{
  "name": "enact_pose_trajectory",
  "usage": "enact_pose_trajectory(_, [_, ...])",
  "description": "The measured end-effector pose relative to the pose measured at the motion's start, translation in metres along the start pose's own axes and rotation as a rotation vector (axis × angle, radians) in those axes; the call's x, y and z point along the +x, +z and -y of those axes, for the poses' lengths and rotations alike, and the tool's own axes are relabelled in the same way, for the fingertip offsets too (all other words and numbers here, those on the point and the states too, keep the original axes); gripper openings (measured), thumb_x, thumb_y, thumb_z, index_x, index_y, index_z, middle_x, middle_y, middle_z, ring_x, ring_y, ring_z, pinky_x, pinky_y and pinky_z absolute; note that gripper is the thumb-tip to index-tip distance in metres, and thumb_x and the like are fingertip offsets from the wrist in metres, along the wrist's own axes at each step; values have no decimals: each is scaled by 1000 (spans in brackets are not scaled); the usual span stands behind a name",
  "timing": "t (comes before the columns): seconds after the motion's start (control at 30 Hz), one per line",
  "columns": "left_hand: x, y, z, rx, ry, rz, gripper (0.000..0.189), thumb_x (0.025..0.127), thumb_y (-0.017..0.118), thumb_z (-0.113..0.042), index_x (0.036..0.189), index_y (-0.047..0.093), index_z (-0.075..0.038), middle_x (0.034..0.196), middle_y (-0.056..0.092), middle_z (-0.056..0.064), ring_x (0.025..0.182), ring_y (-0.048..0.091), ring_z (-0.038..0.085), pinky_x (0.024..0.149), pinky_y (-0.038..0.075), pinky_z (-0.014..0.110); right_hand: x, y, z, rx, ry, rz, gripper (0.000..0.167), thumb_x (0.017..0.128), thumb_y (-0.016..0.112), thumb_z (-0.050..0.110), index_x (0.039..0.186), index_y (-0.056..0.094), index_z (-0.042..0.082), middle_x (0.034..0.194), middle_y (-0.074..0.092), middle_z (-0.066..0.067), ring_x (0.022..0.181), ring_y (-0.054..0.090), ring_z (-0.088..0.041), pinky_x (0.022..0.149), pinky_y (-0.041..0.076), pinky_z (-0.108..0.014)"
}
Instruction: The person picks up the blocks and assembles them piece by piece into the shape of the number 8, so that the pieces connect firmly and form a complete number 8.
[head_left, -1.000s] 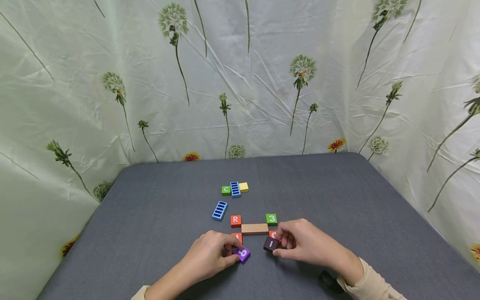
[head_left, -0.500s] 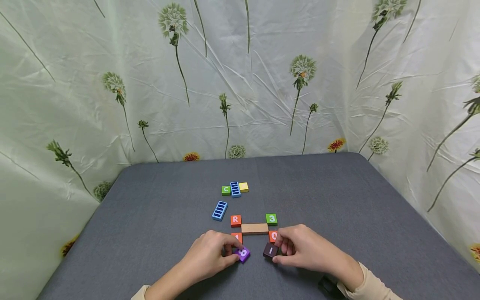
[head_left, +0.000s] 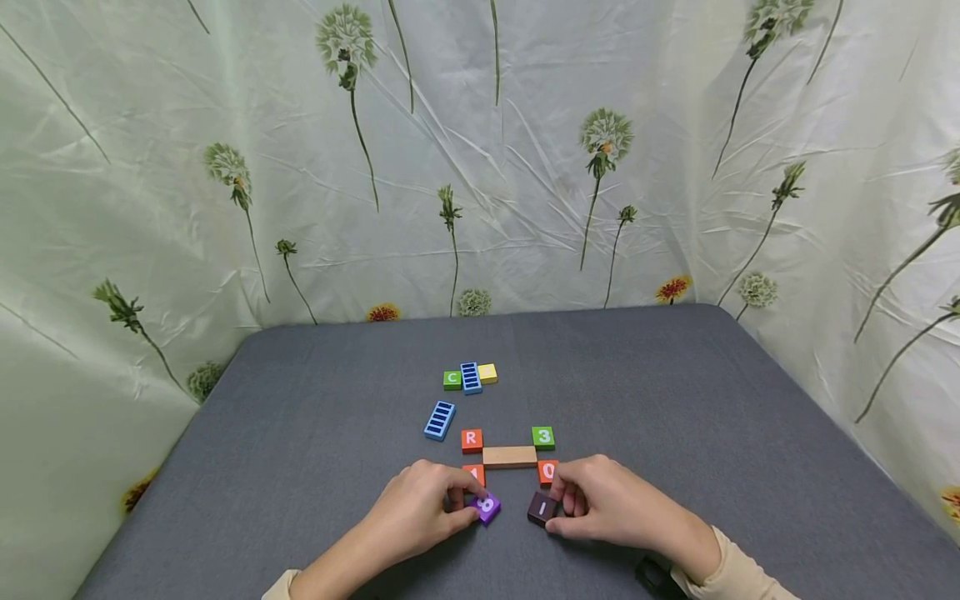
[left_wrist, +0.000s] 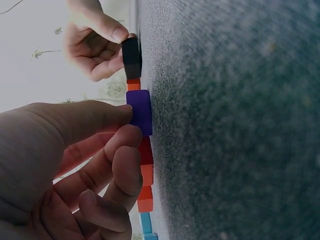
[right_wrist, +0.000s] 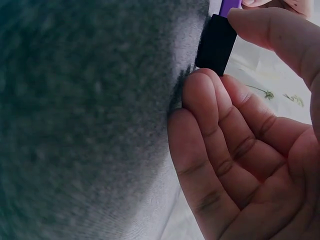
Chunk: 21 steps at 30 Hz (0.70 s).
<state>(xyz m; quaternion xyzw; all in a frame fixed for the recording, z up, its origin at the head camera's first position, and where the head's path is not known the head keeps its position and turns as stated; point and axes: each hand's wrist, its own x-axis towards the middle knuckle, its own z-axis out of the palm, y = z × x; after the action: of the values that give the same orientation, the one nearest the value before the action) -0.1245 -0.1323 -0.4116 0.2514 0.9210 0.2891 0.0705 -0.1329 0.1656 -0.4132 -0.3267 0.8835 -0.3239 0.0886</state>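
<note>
My left hand pinches a purple block with a white 8-like mark, which sits turned at an angle just below a red block partly covered by the fingers. Across a small gap, my right hand holds a dark block with a white dash between thumb and fingers, close in front of a red block marked 0. In the left wrist view the purple block rests on the cloth. The right wrist view shows the dark block low at the cloth.
A plain wooden bar lies between the red R block and the green 3 block. Farther back are a blue slotted block, a green C block, another blue slotted block and a yellow block. A black object lies beside the right sleeve.
My right hand has brought the dark block toward me and down, uncovering the red 0 block. My left hand and the purple block have stayed in place.
</note>
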Motion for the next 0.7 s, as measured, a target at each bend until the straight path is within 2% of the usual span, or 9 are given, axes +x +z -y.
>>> enact_pose_trajectory(0.17, [0,0,0,-4,-3,4,15,89,87,-18,104,84,-23,67,56,-18,59,45,-3,54,35,21,1,0,0,-9,27,11,25,88,89,33,88,67,22,74,59,17,66,52,7,61,48,-18])
enact_pose_trajectory(0.7, [-1,0,-2,-12,-16,4,16,89,87,-17,104,84,-23,67,55,-17,58,45,-2,53,34,21,1,2,-1,-14,44,-14,29,87,90,31,87,63,21,71,56,17,61,48,8,56,44,-18])
